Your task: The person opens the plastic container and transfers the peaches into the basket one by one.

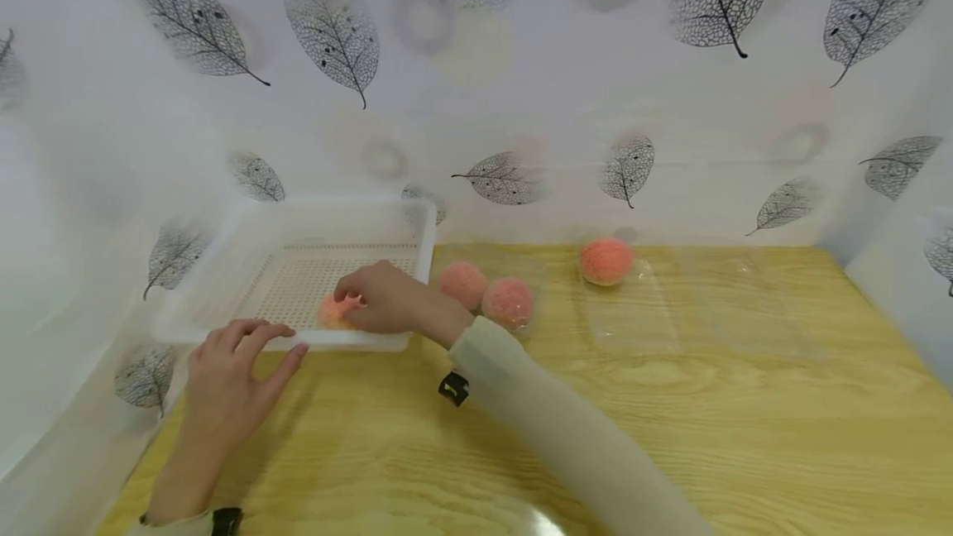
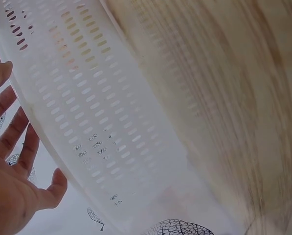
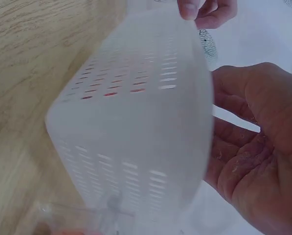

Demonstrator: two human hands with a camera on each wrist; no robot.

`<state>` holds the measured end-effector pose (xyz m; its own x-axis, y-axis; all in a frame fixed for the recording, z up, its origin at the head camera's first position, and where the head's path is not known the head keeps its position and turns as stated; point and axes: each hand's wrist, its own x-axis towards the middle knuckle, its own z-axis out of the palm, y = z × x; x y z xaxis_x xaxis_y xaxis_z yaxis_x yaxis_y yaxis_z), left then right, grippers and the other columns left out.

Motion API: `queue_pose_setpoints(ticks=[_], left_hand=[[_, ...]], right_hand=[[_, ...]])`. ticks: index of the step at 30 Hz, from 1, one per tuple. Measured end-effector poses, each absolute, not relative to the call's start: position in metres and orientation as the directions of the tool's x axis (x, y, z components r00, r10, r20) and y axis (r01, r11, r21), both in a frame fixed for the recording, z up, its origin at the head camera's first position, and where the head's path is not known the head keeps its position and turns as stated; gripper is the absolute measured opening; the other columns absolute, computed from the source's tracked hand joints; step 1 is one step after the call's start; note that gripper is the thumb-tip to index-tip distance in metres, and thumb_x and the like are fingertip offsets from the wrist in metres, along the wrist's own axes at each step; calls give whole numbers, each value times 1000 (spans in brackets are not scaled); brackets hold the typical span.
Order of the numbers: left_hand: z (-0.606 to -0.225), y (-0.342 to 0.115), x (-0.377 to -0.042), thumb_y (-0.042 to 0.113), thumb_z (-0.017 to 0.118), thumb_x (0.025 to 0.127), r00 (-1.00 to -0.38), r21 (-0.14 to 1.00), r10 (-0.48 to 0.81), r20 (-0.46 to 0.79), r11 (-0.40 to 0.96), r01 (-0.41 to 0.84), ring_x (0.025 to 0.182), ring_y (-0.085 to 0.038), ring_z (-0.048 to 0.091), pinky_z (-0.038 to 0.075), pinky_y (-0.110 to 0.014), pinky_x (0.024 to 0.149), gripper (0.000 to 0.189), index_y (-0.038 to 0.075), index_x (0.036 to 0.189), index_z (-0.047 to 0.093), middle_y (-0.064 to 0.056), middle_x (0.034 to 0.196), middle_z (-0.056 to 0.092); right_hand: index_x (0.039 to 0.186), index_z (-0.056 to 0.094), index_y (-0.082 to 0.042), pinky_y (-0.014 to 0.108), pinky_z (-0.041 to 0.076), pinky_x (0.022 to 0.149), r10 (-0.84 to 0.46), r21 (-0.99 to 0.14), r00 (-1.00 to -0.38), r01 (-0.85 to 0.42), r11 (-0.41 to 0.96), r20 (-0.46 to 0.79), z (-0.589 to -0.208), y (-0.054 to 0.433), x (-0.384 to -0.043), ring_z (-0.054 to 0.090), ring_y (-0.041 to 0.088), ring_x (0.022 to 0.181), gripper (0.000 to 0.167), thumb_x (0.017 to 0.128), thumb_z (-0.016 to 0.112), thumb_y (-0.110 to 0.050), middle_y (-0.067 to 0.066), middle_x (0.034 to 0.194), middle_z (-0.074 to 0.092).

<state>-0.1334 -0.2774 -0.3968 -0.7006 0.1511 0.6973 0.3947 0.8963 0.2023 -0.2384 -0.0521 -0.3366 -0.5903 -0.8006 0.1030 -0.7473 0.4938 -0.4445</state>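
Observation:
A white perforated plastic basket point(image 1: 223, 304) stands at the left of the table. Inside it, by the near wall, sits a pink-orange rough-skinned ball point(image 1: 330, 313). My right hand point(image 1: 390, 300) reaches over the basket's right front corner, its fingers and thumb curled about that ball. From the right wrist, the basket wall point(image 3: 136, 122) hides the fingertips of this hand point(image 3: 263, 137), and red shows through the slots. My left hand point(image 1: 234, 375) rests at the near rim with fingers spread and thumb apart. In the left wrist view, the hand's point(image 2: 18, 171) fingers lie along the rim.
Right of the basket, a clear plastic box point(image 1: 539, 271) holds two pink balls point(image 1: 508, 303). A second clear box point(image 1: 633, 325) has one ball point(image 1: 606, 261) at its back, and another clear box point(image 1: 759, 313) lies farther right. Leaf-printed sheeting point(image 1: 521, 122) rises behind the wooden table point(image 1: 670, 437).

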Motion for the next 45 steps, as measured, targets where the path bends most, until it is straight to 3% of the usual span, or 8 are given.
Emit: queue_pose_setpoints(ticks=[4,12,19,26,31,34,40,45], left_hand=[[-396,-280,-130,78,39,95,-706,205,140,694,902,381,92,-46,59,41,-69,77,75,11,99,74,-16,101,67],[-397,-278,-130,78,40,94,-714,219,137,687,898,383,93,-47,58,39,-70,79,75,12,100,74,-16,101,66],[-398,-276,-131,78,40,94,-706,217,143,694,893,394,91,-46,58,39,-69,77,75,12,99,74,-16,100,67],[-397,-278,-132,42,74,90,-697,192,165,698,895,404,88,-43,59,41,-66,75,33,11,99,73,-17,100,66],[-397,-279,-132,55,65,95,-696,194,164,699,893,406,87,-42,60,41,-66,75,45,10,99,73,-16,99,66],[-397,-278,-131,60,60,97,-698,198,161,698,893,404,88,-43,60,41,-66,75,51,11,99,74,-16,100,66],[-395,-277,-130,30,83,82,-716,210,148,683,898,386,92,-44,59,39,-66,78,27,12,99,73,-17,103,67],[-395,-276,-130,26,84,79,-717,191,156,680,906,378,92,-45,59,40,-66,77,28,13,100,72,-17,104,67]], right_hand=[[130,69,-9,25,53,99,-818,-386,-565,-783,487,112,-327,-48,-227,68,16,116,30,103,60,-19,3,130,71],[132,67,-11,27,53,92,-792,-319,-598,-779,539,122,-313,-21,-209,67,15,107,31,104,59,-21,4,123,72],[133,66,-18,31,55,82,-725,-297,-680,-719,629,110,-313,8,-202,67,15,103,31,103,61,-25,1,125,70],[131,67,-12,35,54,87,-686,-352,-715,-682,641,135,-312,33,-203,67,18,101,30,103,62,-21,6,124,70],[128,69,-7,33,54,81,-680,-359,-718,-680,639,151,-314,41,-204,64,18,90,29,101,63,-17,10,120,72],[127,69,-5,35,55,86,-682,-352,-712,-689,633,167,-317,45,-205,66,20,94,29,101,63,-15,12,120,72],[127,69,-7,38,55,98,-638,-383,-747,-653,653,185,-325,55,-206,67,24,113,30,100,63,-17,11,127,70],[124,72,-9,40,56,98,-605,-359,-759,-648,672,239,-332,64,-207,67,26,117,29,99,64,-22,10,126,71]])
